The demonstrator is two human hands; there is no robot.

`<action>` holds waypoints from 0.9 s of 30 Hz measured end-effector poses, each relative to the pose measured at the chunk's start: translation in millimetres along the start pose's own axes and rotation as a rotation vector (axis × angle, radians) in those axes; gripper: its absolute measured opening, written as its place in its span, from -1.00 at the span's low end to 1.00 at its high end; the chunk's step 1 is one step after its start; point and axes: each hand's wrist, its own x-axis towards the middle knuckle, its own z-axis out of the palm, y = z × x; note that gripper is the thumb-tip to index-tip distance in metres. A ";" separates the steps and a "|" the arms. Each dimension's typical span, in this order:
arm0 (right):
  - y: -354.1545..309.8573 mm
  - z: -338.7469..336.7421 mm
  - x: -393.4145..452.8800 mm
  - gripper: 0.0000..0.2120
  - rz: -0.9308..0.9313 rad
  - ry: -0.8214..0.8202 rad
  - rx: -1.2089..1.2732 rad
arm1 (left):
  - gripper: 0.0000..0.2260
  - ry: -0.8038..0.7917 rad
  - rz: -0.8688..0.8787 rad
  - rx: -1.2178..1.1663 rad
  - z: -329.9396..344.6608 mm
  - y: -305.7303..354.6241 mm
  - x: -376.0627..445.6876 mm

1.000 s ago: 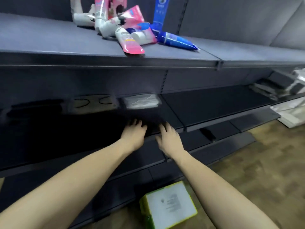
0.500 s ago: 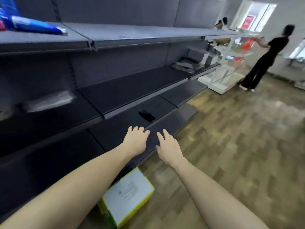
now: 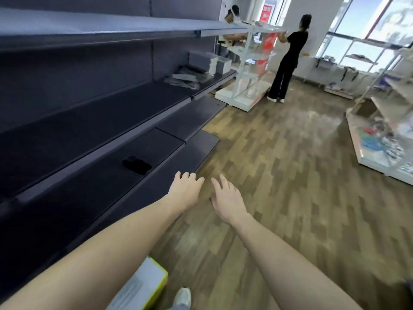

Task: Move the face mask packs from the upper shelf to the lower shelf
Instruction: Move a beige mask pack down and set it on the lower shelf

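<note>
While both grips hang loose and bare, left hand (image 3: 186,190) and right hand (image 3: 225,199) hover over wood-plank floor (image 3: 290,175)

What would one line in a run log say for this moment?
left hand: open, empty | right hand: open, empty | both above floor by dark shelves | face mask packs: none seen

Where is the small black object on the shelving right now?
In the head view, the small black object lies on a low dark shelf left of centre, just up and left of the left hand.
</note>
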 end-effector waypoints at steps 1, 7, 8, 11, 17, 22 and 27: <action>10.0 0.1 12.1 -0.41 0.009 -0.001 -0.001 | -0.55 0.002 0.005 -0.007 1.2 0.9 18.1; 81.2 -8.1 106.2 -0.44 0.046 -0.030 -0.036 | -0.54 -0.017 0.016 -0.065 0.3 4.9 143.6; 92.4 -10.3 121.8 -0.44 0.059 -0.027 -0.042 | -0.54 -0.016 0.022 -0.067 -1.4 6.0 162.0; 121.1 -13.3 164.1 -0.43 0.079 -0.021 -0.035 | -0.54 -0.030 0.031 -0.080 -7.2 7.1 207.9; 160.7 -4.8 253.6 -0.41 0.047 -0.046 0.001 | -0.54 -0.052 0.018 -0.104 -6.1 -2.8 299.3; 201.2 10.3 339.2 -0.40 -0.012 -0.060 0.018 | -0.53 -0.074 -0.049 -0.104 -2.1 -11.5 382.8; 249.8 12.4 431.3 -0.40 -0.111 -0.074 0.017 | -0.56 -0.055 -0.129 -0.121 -8.3 -8.2 466.2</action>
